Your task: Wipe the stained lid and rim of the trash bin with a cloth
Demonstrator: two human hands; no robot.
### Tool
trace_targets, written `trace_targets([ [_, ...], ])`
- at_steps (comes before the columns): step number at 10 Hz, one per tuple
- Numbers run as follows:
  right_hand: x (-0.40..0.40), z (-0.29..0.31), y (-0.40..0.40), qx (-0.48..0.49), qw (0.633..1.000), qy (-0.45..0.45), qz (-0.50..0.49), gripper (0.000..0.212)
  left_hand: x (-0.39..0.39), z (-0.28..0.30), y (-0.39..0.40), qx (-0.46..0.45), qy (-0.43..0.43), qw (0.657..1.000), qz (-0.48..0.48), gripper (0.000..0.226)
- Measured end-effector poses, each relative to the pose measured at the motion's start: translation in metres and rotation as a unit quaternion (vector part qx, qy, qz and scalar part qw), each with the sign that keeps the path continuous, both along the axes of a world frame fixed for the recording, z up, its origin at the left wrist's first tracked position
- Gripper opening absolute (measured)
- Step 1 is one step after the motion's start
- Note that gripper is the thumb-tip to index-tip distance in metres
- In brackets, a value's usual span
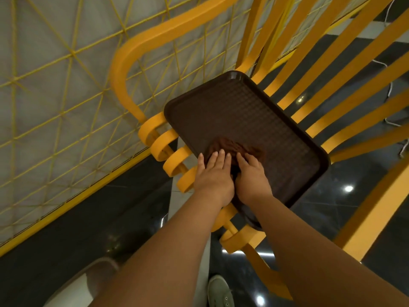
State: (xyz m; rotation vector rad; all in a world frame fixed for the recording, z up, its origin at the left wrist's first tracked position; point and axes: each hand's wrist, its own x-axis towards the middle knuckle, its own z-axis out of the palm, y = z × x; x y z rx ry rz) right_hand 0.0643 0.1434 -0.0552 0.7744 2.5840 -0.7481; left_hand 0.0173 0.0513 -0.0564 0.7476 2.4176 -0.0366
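A dark brown tray-like lid [250,111] with a raised rim lies flat on top of a yellow frame. A crumpled brown cloth [234,147] sits on its near part. My left hand [213,173] lies flat on the cloth with straight fingers, pressing it down. Beside it, my right hand [252,176] rests on the cloth too, its fingers slightly bent over the fabric. The cloth's near part is hidden under both hands. The bin body below the lid is out of sight.
Yellow curved bars [168,147] stick out along the lid's left edge, and yellow slats [345,103] fan out to the right. A yellow wire-mesh panel [66,96] stands at left. A glossy black floor [345,196] lies below, with a grey shoe [220,291] near the bottom.
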Motion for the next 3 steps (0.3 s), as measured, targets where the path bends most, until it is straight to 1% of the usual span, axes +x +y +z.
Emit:
trace_targets([
  [1, 0.001, 0.003, 0.001, 0.0, 0.999, -0.022, 0.023, 0.064, -0.004, 0.008, -0.004, 0.02, -0.023, 1.0, 0.0, 0.056],
  [2, 0.005, 0.012, -0.003, 0.002, 1.0, -0.004, 0.02, 0.065, -0.002, 0.021, -0.021, 0.065, -0.027, 0.997, 0.015, 0.055],
  [3, 0.007, 0.023, -0.014, 0.021, 0.998, 0.054, 0.023, 0.063, 0.009, 0.027, -0.049, 0.077, -0.002, 0.996, 0.041, 0.057],
])
